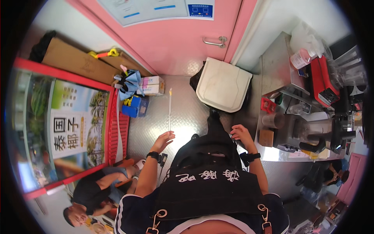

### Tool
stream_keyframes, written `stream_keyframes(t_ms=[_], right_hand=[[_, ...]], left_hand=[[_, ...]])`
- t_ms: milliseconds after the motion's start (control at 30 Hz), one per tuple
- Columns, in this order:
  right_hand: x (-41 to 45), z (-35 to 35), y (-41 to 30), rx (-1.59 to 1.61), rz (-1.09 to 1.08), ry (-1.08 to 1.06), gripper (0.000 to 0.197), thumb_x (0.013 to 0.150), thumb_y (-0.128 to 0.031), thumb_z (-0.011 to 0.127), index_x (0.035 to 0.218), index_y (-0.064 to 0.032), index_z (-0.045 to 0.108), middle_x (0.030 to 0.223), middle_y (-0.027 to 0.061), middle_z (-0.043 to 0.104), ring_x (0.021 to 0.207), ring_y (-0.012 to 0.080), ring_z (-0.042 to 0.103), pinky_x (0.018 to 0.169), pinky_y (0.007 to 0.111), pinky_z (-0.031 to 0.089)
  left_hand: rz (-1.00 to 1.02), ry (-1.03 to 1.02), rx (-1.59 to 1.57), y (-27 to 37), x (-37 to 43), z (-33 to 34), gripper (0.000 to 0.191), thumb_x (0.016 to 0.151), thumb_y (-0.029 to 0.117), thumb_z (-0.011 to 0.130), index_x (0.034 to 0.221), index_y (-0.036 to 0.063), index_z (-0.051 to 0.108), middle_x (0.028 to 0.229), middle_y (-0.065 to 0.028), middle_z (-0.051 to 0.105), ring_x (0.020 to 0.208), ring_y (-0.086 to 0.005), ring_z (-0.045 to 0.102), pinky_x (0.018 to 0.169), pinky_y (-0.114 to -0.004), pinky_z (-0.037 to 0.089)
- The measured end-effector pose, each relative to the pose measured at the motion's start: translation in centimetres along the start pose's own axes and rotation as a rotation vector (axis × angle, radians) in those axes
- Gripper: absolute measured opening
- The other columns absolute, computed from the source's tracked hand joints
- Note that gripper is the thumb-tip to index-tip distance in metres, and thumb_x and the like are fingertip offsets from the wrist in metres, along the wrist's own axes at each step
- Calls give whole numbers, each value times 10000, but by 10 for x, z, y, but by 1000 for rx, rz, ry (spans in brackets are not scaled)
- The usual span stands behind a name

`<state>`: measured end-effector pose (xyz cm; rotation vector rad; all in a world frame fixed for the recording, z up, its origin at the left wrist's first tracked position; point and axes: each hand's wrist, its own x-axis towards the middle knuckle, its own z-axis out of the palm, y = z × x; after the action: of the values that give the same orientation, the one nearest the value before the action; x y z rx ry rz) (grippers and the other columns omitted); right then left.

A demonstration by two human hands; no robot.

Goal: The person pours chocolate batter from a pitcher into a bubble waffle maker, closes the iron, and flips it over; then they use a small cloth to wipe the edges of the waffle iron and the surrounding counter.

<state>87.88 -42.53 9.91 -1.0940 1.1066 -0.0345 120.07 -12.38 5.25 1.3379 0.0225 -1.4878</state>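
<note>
My left hand (164,141) is raised over the metal floor, its fingertips closed around the near end of a long, thin, pale stick (170,111). The stick points away from me toward the pink door and has a yellowish far tip; its exact kind is unclear. My right hand (243,135) hangs in the air beside the counter's edge, fingers loosely apart and nothing visible in them. Between the hands lies my black apron (210,181). Ahead of the right hand stands a bin with an off-white lid (223,86) and a black liner.
To the right, a steel counter (266,156) carries a blender (317,131), a clear plastic cup (273,120) and a wooden block (266,138). A glass-fronted red display fridge (110,128) stands left. Boxes (152,85) sit by the door (181,44). A person (93,190) sits behind left.
</note>
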Motion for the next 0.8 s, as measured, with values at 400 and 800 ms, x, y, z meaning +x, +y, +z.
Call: stream_keyframes(t_ms=[400, 800], right_hand=[[108, 5, -2, -355, -114, -183, 192, 825, -98, 596, 994, -11, 574, 769, 63, 609, 687, 143, 581, 653, 277, 477], [135, -11, -30, -603, -181, -224, 201, 811, -109, 595, 991, -24, 572, 777, 74, 607, 697, 168, 588, 641, 289, 470]], left_hand=[[-392, 40, 222, 2, 132, 7, 331, 877, 299, 562, 1162, 138, 606, 1019, -2, 604, 986, -142, 563, 856, -299, 412], [63, 93, 712, 23, 264, 163, 739, 748, 376, 729, 1303, -6, 425, 1201, -184, 561, 1109, -246, 541, 939, -350, 428]])
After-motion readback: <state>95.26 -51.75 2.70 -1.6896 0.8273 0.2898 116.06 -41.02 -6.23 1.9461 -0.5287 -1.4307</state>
